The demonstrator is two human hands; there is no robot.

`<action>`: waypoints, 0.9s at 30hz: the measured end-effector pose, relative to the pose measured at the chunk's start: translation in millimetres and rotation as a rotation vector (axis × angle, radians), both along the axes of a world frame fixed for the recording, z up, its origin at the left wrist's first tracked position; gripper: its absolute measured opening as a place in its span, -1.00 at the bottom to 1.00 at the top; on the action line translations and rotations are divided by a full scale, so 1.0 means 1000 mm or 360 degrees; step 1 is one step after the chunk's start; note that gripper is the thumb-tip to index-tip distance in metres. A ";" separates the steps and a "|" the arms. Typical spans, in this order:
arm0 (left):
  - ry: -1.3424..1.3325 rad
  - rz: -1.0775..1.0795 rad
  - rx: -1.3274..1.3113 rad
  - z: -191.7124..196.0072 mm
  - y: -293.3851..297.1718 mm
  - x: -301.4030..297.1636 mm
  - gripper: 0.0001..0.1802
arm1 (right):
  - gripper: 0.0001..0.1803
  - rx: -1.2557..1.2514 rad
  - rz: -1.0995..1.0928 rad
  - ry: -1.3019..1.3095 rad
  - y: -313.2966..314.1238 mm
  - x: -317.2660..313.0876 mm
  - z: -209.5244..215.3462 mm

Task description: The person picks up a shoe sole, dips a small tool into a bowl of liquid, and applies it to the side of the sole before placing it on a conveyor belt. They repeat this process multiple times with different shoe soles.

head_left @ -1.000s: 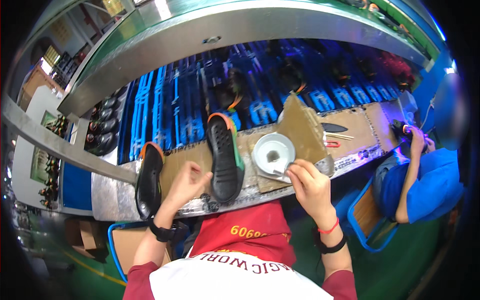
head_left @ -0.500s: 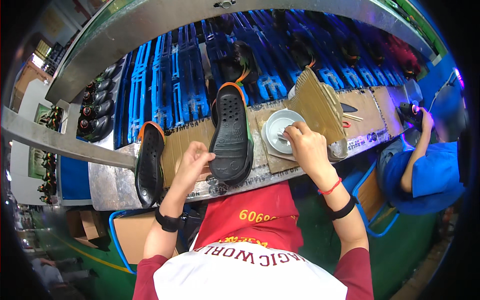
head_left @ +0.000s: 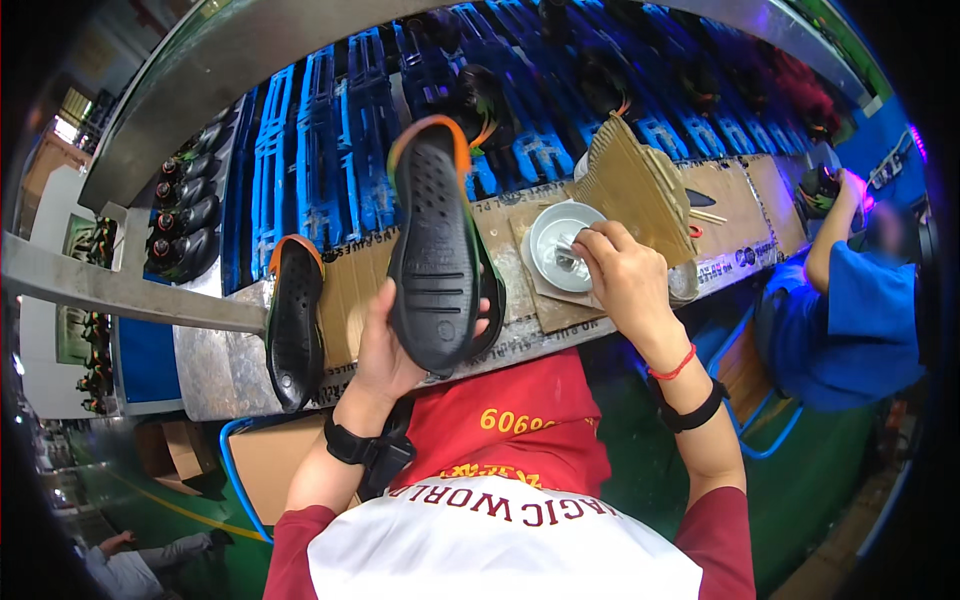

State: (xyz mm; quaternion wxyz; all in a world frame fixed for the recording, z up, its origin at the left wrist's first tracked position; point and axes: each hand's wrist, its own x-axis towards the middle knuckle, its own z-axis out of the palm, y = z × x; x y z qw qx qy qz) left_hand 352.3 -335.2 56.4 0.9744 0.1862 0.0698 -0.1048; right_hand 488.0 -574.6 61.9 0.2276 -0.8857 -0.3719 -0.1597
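Note:
My left hand (head_left: 388, 340) is closed around the heel end of a black shoe sole (head_left: 437, 270) with an orange rim at the toe, lifted and slightly tilted. The sole's face has small holes at the front and ridges near the heel. Behind it, a second dark sole (head_left: 491, 318) rests on the bench, mostly hidden. My right hand (head_left: 622, 268) pinches its fingers at a round white bowl (head_left: 542, 226). Something pale is at the fingertips in the bowl; its kind is hidden. Another black sole with an orange toe (head_left: 296, 335) lies to the left.
A folded cardboard piece (head_left: 632, 185) stands beyond the bowl. Blue racks (head_left: 325, 160) carrying dark shoes run behind the cardboard-covered bench (head_left: 735, 215). A slanting metal bar (head_left: 140, 290) crosses at left. To the right, a co-worker in blue (head_left: 845, 310) holds a dark shoe.
My left hand has taken hold of the upper sole and raised it off the one beneath, toward the left. My right hand stays at the bowl, shifted slightly.

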 end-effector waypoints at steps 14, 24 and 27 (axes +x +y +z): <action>-0.0930 0.0756 0.1848 0.019 -0.023 0.004 0.37 | -0.82 0.0420 0.0525 0.0087 0.006 -0.041 0.032; -0.0877 0.0853 0.1572 0.011 -0.018 0.014 -0.61 | -0.88 0.0529 0.0515 0.0448 0.005 -0.050 0.035; -0.1028 0.0816 0.1678 0.012 -0.015 0.016 -0.67 | -0.89 0.0578 0.0569 0.0603 0.006 -0.052 0.038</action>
